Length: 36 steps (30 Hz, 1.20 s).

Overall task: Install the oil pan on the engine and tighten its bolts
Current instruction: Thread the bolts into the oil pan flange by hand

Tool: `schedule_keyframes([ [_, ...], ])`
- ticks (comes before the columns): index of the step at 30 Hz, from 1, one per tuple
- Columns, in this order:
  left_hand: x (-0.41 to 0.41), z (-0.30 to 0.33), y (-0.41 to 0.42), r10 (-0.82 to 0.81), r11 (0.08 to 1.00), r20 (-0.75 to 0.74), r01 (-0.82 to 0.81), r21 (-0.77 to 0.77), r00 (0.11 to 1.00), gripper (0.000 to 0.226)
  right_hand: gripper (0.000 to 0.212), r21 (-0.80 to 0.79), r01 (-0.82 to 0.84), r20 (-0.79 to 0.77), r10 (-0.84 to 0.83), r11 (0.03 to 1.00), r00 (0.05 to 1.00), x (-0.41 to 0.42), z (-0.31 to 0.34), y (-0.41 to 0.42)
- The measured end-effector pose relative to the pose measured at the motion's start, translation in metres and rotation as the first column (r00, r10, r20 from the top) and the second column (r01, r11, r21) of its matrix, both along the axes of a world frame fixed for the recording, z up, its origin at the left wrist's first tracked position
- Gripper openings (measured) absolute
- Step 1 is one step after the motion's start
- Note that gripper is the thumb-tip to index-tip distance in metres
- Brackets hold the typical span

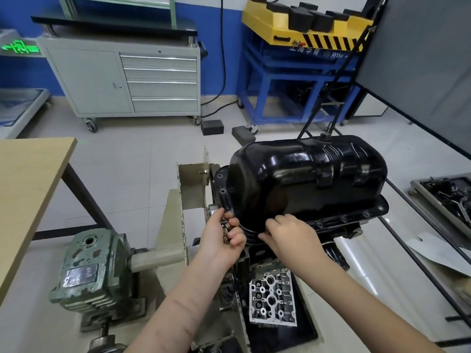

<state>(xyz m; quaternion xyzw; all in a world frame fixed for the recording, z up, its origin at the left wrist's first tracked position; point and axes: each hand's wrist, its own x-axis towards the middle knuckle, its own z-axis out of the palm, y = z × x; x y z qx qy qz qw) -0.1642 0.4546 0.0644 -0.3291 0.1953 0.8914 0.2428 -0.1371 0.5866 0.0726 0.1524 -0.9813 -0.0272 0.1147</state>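
Here, oil pan [305, 179] dome-up, long axis left-right, seemingly seated

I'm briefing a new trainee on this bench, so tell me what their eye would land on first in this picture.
The glossy black oil pan dominates the middle, sitting dome-up on the engine held in the stand. At its near rim, the left hand holds a cluster of bolts while the right hand works its fingertips at the flange. The chipped green gearbox at lower left and the yellow hazard-striped unit at the back also stand out.
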Motion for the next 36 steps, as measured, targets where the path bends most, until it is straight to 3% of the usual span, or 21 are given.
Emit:
schedule_keyframes([
  [3, -0.001, 0.001, 0.000, -0.003, 1.000, 0.005, 0.003, 0.007, 1.000, 0.035, 0.043, -0.009, 0.011, 0.000, -0.011, 1.000, 1.000, 0.000, 0.001, 0.000],
  [7, -0.001, 0.001, -0.001, -0.005, 1.000, 0.016, 0.005, 0.009, 1.000, 0.035, 0.026, 0.009, 0.041, 0.136, -0.042, 0.999, 0.990, -0.001, 0.000, 0.004],
  [11, -0.001, 0.002, 0.000, -0.015, 1.000, 0.018, 0.015, -0.001, 1.000, 0.034, 0.033, -0.044, 0.033, 0.039, -0.031, 0.999, 0.999, 0.004, 0.000, -0.003],
  [16, -0.001, 0.002, 0.001, -0.030, 0.999, 0.010, 0.030, -0.014, 1.000, 0.033, 0.042, -0.036, 0.114, 0.057, -0.112, 0.993, 0.992, 0.004, -0.013, 0.005],
  [23, -0.001, 0.004, 0.002, -0.036, 0.999, -0.003, 0.036, -0.005, 0.999, 0.033, 0.028, -0.214, 0.081, 0.107, -0.059, 0.974, 0.992, 0.007, -0.013, 0.006],
  [30, 0.001, 0.006, 0.002, -0.040, 0.999, -0.008, 0.040, 0.003, 0.999, 0.032, 0.026, -0.142, 0.102, 0.121, -0.085, 0.985, 0.989, 0.007, -0.013, 0.002],
  [36, 0.002, 0.007, 0.000, -0.042, 0.999, -0.010, 0.042, -0.004, 0.999, 0.032, 0.024, -0.187, 0.085, 0.126, -0.062, 0.979, 0.990, 0.007, -0.011, 0.002],
])
